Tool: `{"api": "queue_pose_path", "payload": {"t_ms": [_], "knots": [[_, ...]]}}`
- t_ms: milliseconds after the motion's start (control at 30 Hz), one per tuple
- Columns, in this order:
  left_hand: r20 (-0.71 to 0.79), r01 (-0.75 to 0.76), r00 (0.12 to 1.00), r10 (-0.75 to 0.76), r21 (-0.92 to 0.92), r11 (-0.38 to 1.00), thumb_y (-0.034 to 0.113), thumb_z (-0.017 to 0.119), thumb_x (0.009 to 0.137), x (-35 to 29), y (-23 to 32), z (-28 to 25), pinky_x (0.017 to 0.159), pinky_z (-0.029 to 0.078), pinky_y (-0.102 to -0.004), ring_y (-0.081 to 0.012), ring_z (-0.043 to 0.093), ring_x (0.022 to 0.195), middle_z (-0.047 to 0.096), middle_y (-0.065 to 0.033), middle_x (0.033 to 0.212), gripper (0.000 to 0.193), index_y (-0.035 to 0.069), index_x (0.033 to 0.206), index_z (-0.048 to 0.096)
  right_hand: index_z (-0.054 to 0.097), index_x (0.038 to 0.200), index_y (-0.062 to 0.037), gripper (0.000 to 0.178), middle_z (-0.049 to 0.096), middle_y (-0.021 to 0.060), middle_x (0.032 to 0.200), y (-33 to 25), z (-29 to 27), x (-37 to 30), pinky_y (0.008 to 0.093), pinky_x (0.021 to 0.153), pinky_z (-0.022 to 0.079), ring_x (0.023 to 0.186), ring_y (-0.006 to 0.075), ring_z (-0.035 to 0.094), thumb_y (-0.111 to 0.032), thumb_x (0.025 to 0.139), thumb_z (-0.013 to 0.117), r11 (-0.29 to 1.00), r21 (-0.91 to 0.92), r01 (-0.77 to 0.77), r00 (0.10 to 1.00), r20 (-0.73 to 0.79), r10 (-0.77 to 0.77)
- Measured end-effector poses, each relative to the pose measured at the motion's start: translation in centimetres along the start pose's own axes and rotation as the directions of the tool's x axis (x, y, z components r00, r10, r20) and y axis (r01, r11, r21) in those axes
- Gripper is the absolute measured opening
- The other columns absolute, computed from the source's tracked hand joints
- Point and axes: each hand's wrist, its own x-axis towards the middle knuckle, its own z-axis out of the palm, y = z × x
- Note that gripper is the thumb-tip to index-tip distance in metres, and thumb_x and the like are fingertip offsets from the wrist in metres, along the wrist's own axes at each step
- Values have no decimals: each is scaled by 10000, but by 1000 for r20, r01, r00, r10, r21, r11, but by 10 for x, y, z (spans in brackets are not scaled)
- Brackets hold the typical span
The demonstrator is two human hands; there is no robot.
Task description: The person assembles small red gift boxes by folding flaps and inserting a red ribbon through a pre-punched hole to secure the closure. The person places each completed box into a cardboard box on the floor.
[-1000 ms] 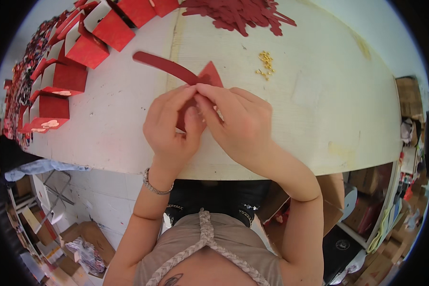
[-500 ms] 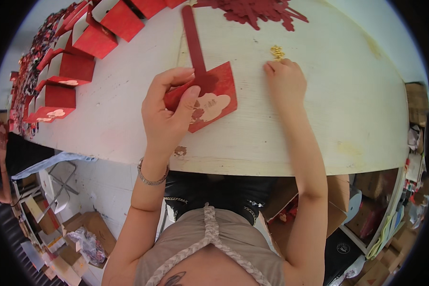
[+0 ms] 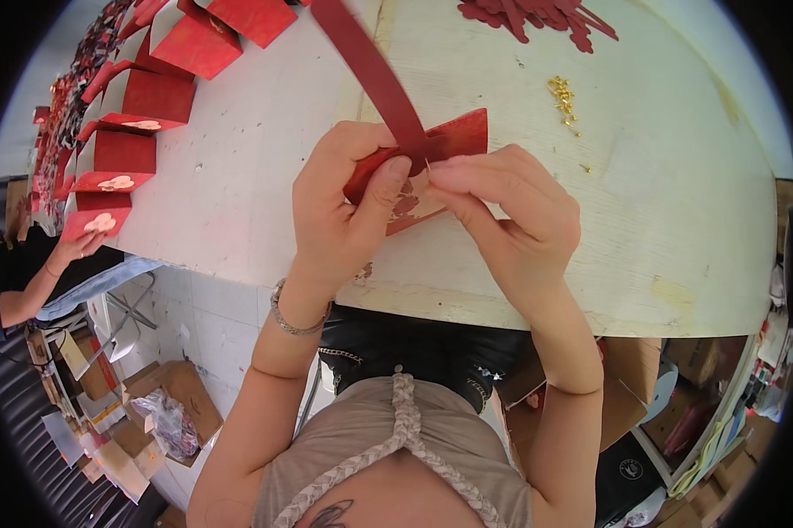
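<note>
My left hand (image 3: 339, 207) grips a small red paper box (image 3: 471, 130) over the table, thumb on the front by its pale cloud-shaped label. A long dark-red paper strap (image 3: 370, 70) lies against the box and sticks up past my fingers. At the strap's lower end, my right hand (image 3: 524, 211) pinches a tiny gold paper fastener (image 3: 428, 165), its thin shank showing between the fingertips and my left thumb. Whether it has entered the box cannot be seen. More gold fasteners (image 3: 562, 97) lie loose beyond my right hand.
Red boxes (image 3: 154, 97) stand in a curved row at the left, where another person's hand (image 3: 80, 248) touches the nearest one. Dark-red straps (image 3: 537, 16) are heaped at the far edge. The pale table (image 3: 643, 255) ends just before my waist; cardboard boxes (image 3: 634, 370) stand below.
My right hand has come from the gold fasteners to the box with one pinched in its fingers. The view has shifted, and another person's hand now shows at the left row.
</note>
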Motion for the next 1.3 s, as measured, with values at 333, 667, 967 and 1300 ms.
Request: {"api": "queue_pose_path", "payload": {"t_ms": [333,667,967,1300], "knots": [[46,-155,987,155,-3,988,-45,611,801,4,-16,-5,721,492,-284,-211,612,823,637,-107,967,194,24,982,597,683,808,-95,204,597,5,790,6,9,4,284,608,419,726,191,510,-30,632,762,993,-119,22,999,-20,-25],[41,-369,929,367,61,927,15,725,716,7,-20,-5,660,537,-293,-238,650,812,627,-112,899,205,64,892,632,681,784,-138,238,511,-37,799,2,0,0,323,762,289,803,180,432,-62,590,795,990,-135,-37,997,67,47],[0,-319,948,319,5,948,40,729,744,6,-20,-6,653,531,-297,-224,653,783,645,-96,845,217,60,928,615,676,797,-142,245,547,-50,815,-5,4,9,319,797,276,830,171,461,-46,602,788,978,-201,-55,998,12,58],[288,-467,881,376,395,791,78,705,704,26,31,-33,527,490,-265,-197,612,649,622,-31,796,187,86,885,661,638,729,-84,215,612,13,721,-6,1,11,302,678,411,675,194,536,-101,591,802,995,-23,-100,986,131,102]]}}
